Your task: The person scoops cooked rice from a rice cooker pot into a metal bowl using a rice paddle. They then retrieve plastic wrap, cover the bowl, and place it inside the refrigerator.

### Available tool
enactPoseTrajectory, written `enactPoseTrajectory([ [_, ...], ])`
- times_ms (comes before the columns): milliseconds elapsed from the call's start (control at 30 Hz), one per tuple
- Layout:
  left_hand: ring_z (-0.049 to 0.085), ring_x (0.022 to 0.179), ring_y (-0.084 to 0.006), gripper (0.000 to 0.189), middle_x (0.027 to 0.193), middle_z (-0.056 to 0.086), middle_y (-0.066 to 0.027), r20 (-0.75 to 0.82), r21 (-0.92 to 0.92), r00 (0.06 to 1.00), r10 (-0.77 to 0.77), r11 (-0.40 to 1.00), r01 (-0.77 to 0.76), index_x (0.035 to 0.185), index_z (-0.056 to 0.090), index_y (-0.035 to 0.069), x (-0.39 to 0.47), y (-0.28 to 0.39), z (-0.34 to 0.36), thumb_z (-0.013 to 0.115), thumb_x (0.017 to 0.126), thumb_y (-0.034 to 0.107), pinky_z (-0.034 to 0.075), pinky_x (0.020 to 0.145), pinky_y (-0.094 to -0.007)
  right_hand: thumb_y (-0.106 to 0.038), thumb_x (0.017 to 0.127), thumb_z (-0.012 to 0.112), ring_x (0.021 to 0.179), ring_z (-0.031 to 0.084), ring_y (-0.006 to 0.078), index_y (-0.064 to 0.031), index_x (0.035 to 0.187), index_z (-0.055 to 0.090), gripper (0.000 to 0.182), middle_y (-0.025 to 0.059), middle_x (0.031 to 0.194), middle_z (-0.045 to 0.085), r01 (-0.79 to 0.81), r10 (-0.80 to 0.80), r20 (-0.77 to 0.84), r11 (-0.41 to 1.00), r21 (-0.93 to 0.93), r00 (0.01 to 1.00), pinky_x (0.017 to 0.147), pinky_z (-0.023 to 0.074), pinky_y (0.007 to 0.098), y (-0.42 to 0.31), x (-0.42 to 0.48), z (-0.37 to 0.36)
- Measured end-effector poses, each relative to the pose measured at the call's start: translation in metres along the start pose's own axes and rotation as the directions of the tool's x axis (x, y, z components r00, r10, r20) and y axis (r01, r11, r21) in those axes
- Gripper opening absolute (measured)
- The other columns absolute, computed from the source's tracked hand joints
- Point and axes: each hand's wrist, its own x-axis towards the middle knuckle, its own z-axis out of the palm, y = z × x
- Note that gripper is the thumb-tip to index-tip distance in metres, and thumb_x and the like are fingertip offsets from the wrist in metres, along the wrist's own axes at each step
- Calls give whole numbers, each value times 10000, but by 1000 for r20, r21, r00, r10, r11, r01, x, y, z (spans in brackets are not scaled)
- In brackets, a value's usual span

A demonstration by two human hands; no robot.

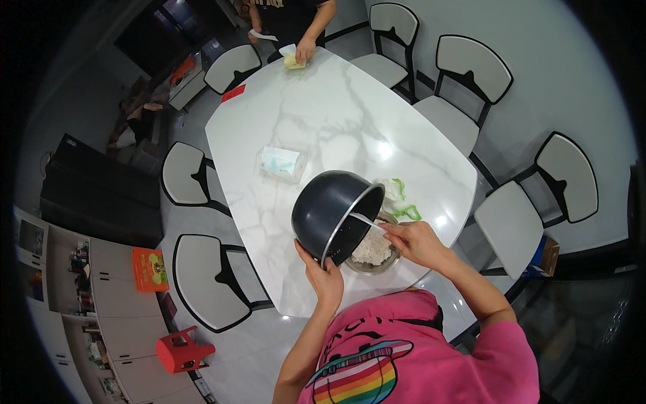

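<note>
My left hand (323,278) grips the lower rim of a dark rice cooker inner pot (323,207), which is tipped on its side with its mouth toward the right. In my right hand (416,242) is a white spoon or rice paddle (367,220), its far end reaching into the pot's mouth. Below the mouth stands a metal bowl (376,270) with white cooked rice (372,248) in it. A few grains cling to the pot's inner wall near the rim. Part of the bowl is hidden behind the pot and my right hand.
Behind the bowl lies a crumpled clear plastic bag with green edging (406,211). A tissue pack (281,164) rests left of the pot on the marble-patterned table (333,121). At the far end, a person's hand (305,50) touches a yellow tissue pack (294,62). Chairs (212,283) surround the table.
</note>
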Motion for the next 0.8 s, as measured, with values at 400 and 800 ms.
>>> enactPoseTrajectory([
  [400, 589, 727, -285, 750, 986, 547, -252, -1, -4, 1000, 31, 1000, -31, 1370, 38, 21, 1, 7, 0, 384, 723, -136, 479, 600, -325, -154, 777, 538, 540, 567, 307, -86, 964, 629, 219, 153, 608, 568, 33, -58, -70, 948, -318, 996, 468, 425, 398, 7, 34, 22],
  [800, 591, 694, -311, 749, 943, 554, -262, -35, 7, 999, -40, 999, 40, 1363, 34, 1, 3, 3, -7, 401, 720, -110, 461, 590, -345, -186, 747, 593, 580, 576, 293, -100, 922, 641, 201, 148, 686, 574, 38, 40, 208, 933, -357, 977, 492, 427, 411, -9, -2, -26],
])
